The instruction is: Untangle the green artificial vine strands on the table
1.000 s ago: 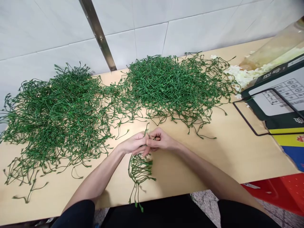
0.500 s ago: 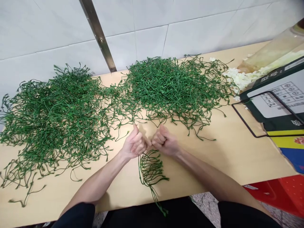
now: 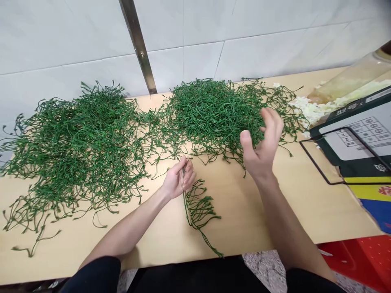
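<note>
My left hand [image 3: 180, 178] is closed around the upper end of a chain of joined green plastic stems [image 3: 200, 205], with thumb and forefinger pinched at the top. The chain hangs down toward the table's front edge, and its thin side stems fan out to the right. My right hand [image 3: 263, 142] is open, thumb and fingers spread, nothing in it. It hovers over the right part of a heap of loose green stems [image 3: 214, 110]. A second, wider heap of green stems [image 3: 76, 150] spreads over the left of the table.
White artificial petals [image 3: 305, 108] lie at the back right beside a clear bottle-like container [image 3: 348, 79]. A dark green and white box [image 3: 360, 130] with a black wire frame [image 3: 328, 183] stands at the right. Behind the wooden table [image 3: 244, 228] is a tiled wall. A red plastic object [image 3: 357, 260] is below right.
My right hand has parted from my left, moved up and right over the heap, and opened. My left hand keeps the chain, which now hangs a little higher.
</note>
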Demonstrator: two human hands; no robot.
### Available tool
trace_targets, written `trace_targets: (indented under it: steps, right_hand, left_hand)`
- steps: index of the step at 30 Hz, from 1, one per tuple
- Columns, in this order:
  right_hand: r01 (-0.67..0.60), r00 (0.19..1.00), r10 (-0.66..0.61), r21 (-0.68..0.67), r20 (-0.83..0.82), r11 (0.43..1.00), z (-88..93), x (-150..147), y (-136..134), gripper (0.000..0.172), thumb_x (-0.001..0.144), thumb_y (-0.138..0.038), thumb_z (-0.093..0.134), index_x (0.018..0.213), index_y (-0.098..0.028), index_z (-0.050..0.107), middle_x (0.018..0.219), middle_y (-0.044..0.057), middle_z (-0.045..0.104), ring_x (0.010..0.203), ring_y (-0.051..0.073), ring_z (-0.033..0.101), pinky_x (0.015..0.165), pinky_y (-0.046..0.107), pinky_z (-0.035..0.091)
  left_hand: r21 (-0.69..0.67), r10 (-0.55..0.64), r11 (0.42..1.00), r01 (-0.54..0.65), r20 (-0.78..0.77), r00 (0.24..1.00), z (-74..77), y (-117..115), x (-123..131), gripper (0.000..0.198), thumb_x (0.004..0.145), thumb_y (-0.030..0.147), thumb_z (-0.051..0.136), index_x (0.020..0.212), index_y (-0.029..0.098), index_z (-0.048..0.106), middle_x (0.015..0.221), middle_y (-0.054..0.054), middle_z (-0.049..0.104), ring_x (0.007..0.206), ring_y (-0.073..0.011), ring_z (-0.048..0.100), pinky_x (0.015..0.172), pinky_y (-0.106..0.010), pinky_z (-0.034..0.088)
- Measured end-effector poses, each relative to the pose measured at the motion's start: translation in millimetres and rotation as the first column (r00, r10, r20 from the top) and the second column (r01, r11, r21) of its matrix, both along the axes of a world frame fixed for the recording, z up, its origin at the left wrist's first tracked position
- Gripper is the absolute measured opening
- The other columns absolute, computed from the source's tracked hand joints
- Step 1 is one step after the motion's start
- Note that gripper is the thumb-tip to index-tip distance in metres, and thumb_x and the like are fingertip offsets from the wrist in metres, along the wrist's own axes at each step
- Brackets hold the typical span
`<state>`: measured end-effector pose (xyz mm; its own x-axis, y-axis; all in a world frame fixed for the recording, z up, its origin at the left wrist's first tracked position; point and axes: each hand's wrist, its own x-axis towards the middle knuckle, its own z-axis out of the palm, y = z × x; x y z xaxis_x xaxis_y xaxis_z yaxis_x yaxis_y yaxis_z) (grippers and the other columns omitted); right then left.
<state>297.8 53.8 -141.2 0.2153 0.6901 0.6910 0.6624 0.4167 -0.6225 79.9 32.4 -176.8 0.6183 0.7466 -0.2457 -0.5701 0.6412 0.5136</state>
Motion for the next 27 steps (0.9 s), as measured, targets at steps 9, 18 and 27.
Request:
trace_targets:
  steps: [9,18,27]
  right_hand:
    - [-0.713,0.527,0.76,-0.684,-0.38,0.152,-13.7,-41,-22,0.028,0.087,-0.04,0.061,0.08,-0.016,0.073,0.061,0.001,0.061,0.051,0.009,0.041,0.048,0.025,0.03]
    - [-0.727,0.687,0.486,-0.519,-0.541,0.45,-13.9,-37,-20,0.023,0.079,-0.037,0.067,0.075,-0.015,0.071,0.061,0.0,0.06,0.05,0.009,0.044,0.047,0.024,0.033]
    - [-0.776,0.631,0.528,-0.456,-0.568,0.436,-16.7,-30,-19,0.016,0.074,-0.03,0.071,0.073,-0.015,0.068,0.068,0.002,0.067,0.062,0.012,0.06,0.061,0.025,0.049]
  left_hand:
    - [0.101,0.129,0.987,-0.123,-0.057,0.99,3.0,3,0,0.042,0.088,0.049,0.057,0.063,0.016,0.05,0.052,0.001,0.052,0.043,-0.0104,0.048,0.036,-0.019,0.037]
    - [0.331,0.374,0.899,-0.288,-0.233,0.898,-5.8,2,1,0.036,0.056,0.034,0.089,0.08,0.016,0.07,0.085,-0.004,0.064,0.079,-0.0124,0.057,0.074,-0.024,0.047]
    - [0.199,0.353,0.929,-0.311,-0.229,0.907,-2.2,1,3,0.029,0.062,0.027,0.087,0.075,0.014,0.065,0.067,0.002,0.059,0.064,-0.0074,0.055,0.064,-0.021,0.047]
